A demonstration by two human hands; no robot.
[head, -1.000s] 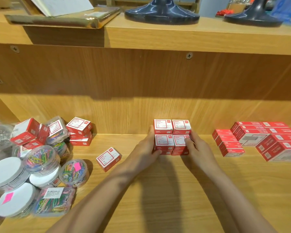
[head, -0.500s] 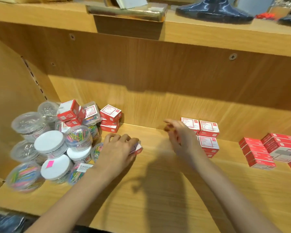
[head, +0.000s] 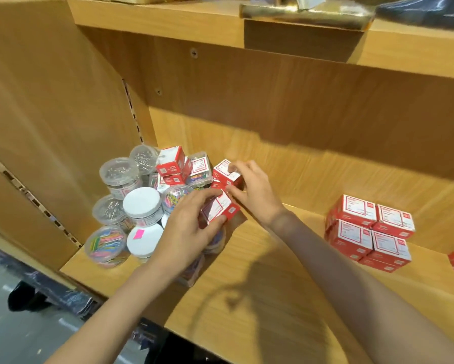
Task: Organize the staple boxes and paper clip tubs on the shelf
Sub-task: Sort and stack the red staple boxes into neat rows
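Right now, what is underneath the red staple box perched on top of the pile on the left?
The perched staple box rests on more red staple boxes, beside a clear tub of coloured paper clips. Whatever lies deeper in the heap is covered.

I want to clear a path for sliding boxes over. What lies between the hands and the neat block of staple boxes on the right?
In the head view, only bare shelf board lies between the right hand and the block of staple boxes.

At the shelf's left end, our left hand grips a red staple box while our right hand pinches another staple box just behind it. Beside them cluster paper clip tubs. Toward the right edge sits a neat block of boxes.
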